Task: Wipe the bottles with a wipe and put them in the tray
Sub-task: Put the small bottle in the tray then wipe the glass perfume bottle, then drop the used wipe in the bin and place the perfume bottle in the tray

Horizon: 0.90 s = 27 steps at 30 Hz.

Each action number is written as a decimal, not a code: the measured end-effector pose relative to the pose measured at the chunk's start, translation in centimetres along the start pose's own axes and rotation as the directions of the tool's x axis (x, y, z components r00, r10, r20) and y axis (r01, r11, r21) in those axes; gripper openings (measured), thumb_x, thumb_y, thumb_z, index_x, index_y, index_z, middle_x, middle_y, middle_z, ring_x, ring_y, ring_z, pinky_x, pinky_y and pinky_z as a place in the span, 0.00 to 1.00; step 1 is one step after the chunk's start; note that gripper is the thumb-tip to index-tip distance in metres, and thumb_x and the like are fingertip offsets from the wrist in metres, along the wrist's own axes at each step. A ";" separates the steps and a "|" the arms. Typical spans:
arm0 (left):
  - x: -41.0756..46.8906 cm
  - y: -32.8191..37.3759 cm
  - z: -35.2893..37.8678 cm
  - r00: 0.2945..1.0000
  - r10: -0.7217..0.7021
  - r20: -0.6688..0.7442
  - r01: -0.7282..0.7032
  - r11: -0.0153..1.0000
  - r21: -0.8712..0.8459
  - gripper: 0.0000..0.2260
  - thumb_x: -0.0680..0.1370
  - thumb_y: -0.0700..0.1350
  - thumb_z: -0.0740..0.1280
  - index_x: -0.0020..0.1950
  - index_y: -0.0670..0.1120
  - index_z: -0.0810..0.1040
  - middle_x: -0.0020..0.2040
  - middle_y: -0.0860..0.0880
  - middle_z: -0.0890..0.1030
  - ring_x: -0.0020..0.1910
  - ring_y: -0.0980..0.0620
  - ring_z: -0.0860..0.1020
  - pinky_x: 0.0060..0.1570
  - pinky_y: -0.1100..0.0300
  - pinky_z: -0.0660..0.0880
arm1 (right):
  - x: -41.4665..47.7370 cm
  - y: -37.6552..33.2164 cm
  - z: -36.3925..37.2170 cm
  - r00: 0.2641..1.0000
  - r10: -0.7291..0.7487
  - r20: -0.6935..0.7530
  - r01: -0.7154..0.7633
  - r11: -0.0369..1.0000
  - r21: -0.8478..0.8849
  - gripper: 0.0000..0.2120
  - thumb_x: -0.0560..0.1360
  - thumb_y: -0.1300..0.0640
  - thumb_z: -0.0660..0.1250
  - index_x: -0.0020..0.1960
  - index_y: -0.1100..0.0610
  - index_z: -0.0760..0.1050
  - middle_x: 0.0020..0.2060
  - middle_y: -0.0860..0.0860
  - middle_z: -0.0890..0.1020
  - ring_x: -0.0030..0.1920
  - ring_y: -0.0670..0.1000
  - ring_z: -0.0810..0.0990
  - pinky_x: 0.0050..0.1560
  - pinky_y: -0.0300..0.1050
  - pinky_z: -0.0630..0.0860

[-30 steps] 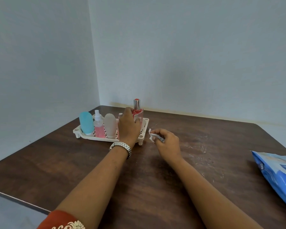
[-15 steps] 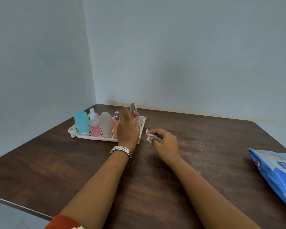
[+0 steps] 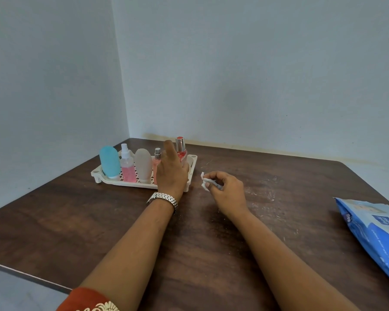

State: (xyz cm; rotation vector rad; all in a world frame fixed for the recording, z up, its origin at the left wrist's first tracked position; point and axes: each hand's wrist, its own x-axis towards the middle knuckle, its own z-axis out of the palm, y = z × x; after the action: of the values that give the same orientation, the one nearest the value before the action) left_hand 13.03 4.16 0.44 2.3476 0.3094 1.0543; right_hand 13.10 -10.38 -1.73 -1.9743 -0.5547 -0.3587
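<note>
Head view, single frame.

Counter [image 3: 76,221]: dark wood grain, set into a corner of pale walls.

Tray [image 3: 130,184]: white plastic, lattice base, at the far left of the counter. Five bottles stand upright in it in a row. From left to right:
- blue bottle [image 3: 109,162], rounded top
- spray bottle [image 3: 127,167], clear with pink liquid
- frosted bottle [image 3: 143,166], grey-white
- slim pink bottle [image 3: 157,160], silver cap
- red bottle [image 3: 180,147], silver cap, at the right end of the tray

Left hand [image 3: 171,171]: raised in front of the tray's right end, back toward the camera. It covers the lower part of the red bottle. The fingers [image 3: 169,149] are straight and point upward, gripping nothing visible. I cannot tell whether they touch the red bottle. There is a metal watch [image 3: 163,198] on the wrist and a red patterned sleeve [image 3: 85,299] at the bottom edge.

Right hand [image 3: 228,191]: low over the counter, just right of the tray and apart from it. Its fingers are curled and pinch a small crumpled white wipe [image 3: 206,181], which sticks out on the left side of the hand.

Blue wipes pack [image 3: 375,232]: lies flat at the right edge of the counter, well apart from both hands.
</note>
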 end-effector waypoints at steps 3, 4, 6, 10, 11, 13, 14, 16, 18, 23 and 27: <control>-0.2 0.4 -0.7 0.998 -0.032 0.052 0.030 0.999 0.044 0.25 0.75 0.43 0.70 0.66 0.41 0.60 0.59 0.39 0.72 0.54 0.42 0.76 0.49 0.53 0.75 | 0.1 0.0 -0.2 0.999 0.027 -0.024 -0.026 0.999 0.029 0.07 0.73 0.61 0.69 0.50 0.53 0.80 0.43 0.44 0.80 0.43 0.39 0.76 0.39 0.22 0.70; -0.4 0.6 -1.0 0.997 -0.027 0.075 0.020 0.996 0.086 0.26 0.75 0.43 0.70 0.66 0.41 0.60 0.60 0.39 0.71 0.55 0.42 0.75 0.49 0.54 0.74 | 0.1 0.0 -0.4 0.999 0.039 -0.032 -0.038 0.998 0.046 0.07 0.73 0.62 0.69 0.49 0.53 0.80 0.43 0.43 0.80 0.43 0.39 0.77 0.38 0.23 0.70; -0.7 1.1 -2.0 0.997 0.002 0.074 -0.014 0.986 0.168 0.25 0.76 0.45 0.70 0.67 0.41 0.61 0.60 0.39 0.71 0.55 0.44 0.74 0.50 0.56 0.73 | 0.1 0.1 -0.6 0.996 0.078 -0.042 -0.074 0.993 0.092 0.07 0.73 0.62 0.69 0.49 0.53 0.80 0.43 0.44 0.81 0.43 0.39 0.79 0.39 0.25 0.73; -1.5 2.4 -4.1 0.985 0.043 0.164 -0.071 0.984 0.165 0.09 0.78 0.46 0.65 0.54 0.43 0.71 0.49 0.44 0.77 0.51 0.45 0.76 0.46 0.56 0.71 | 0.0 0.2 -0.8 0.976 0.206 -0.075 -0.178 0.946 0.272 0.08 0.74 0.64 0.68 0.51 0.56 0.79 0.44 0.49 0.82 0.45 0.47 0.82 0.46 0.44 0.81; -2.0 2.7 -4.4 0.969 0.027 0.247 -0.060 0.990 0.128 0.06 0.77 0.46 0.66 0.49 0.45 0.71 0.45 0.47 0.77 0.48 0.46 0.77 0.44 0.57 0.70 | 0.0 0.1 -0.9 0.970 0.227 -0.081 -0.191 0.928 0.321 0.09 0.74 0.65 0.68 0.52 0.55 0.79 0.44 0.49 0.82 0.46 0.48 0.82 0.46 0.47 0.81; -3.1 2.9 -4.7 0.921 0.009 0.389 -0.042 0.996 0.077 0.07 0.75 0.47 0.69 0.47 0.48 0.71 0.43 0.51 0.77 0.46 0.49 0.77 0.44 0.57 0.71 | -0.3 -0.3 -1.1 0.964 0.257 -0.074 -0.204 0.885 0.418 0.12 0.75 0.67 0.65 0.53 0.54 0.78 0.45 0.50 0.82 0.47 0.49 0.83 0.44 0.48 0.82; -3.6 2.9 -4.7 0.906 0.010 0.424 -0.040 0.997 0.063 0.08 0.74 0.47 0.70 0.47 0.49 0.72 0.43 0.51 0.78 0.46 0.50 0.77 0.46 0.57 0.73 | -0.5 -0.5 -1.3 0.962 0.266 -0.055 -0.210 0.857 0.470 0.13 0.75 0.69 0.64 0.53 0.53 0.77 0.45 0.50 0.82 0.47 0.50 0.83 0.43 0.46 0.82; -4.5 3.3 -4.5 0.893 0.016 0.449 -0.021 1.000 0.006 0.08 0.74 0.48 0.71 0.48 0.50 0.73 0.43 0.52 0.79 0.45 0.52 0.77 0.46 0.57 0.74 | -1.0 -0.9 -1.8 0.958 0.287 -0.017 -0.231 0.803 0.549 0.15 0.76 0.72 0.61 0.54 0.55 0.77 0.47 0.52 0.82 0.47 0.51 0.83 0.41 0.43 0.81; -5.2 3.9 -4.3 0.888 0.035 0.458 -0.001 0.997 -0.074 0.07 0.74 0.46 0.71 0.48 0.50 0.74 0.40 0.54 0.77 0.42 0.55 0.76 0.43 0.60 0.72 | -1.5 -1.2 -2.8 0.949 0.316 -0.001 -0.250 0.753 0.609 0.16 0.75 0.74 0.59 0.55 0.59 0.77 0.49 0.55 0.82 0.48 0.51 0.82 0.42 0.40 0.81; -6.8 7.0 -3.5 0.860 0.076 0.504 0.020 0.983 -0.181 0.06 0.74 0.44 0.71 0.46 0.50 0.74 0.38 0.55 0.76 0.40 0.56 0.76 0.41 0.62 0.72 | -3.7 -1.4 -6.5 0.927 0.371 -0.047 -0.254 0.716 0.650 0.14 0.75 0.74 0.60 0.50 0.59 0.78 0.47 0.57 0.82 0.47 0.51 0.82 0.44 0.40 0.81; -8.9 10.6 -2.5 0.833 0.118 0.541 0.027 0.967 -0.252 0.05 0.74 0.44 0.71 0.45 0.50 0.76 0.37 0.56 0.78 0.39 0.58 0.76 0.38 0.65 0.72 | -6.4 -1.4 -10.5 0.915 0.383 -0.128 -0.210 0.722 0.659 0.15 0.74 0.75 0.60 0.46 0.57 0.78 0.43 0.56 0.83 0.45 0.51 0.83 0.44 0.41 0.81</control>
State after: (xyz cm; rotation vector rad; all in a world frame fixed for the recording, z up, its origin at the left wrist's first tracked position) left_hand 5.15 -7.34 2.30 2.3088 -0.0992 0.3592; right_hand 6.83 -20.72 0.94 -1.2908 -0.1375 -0.1789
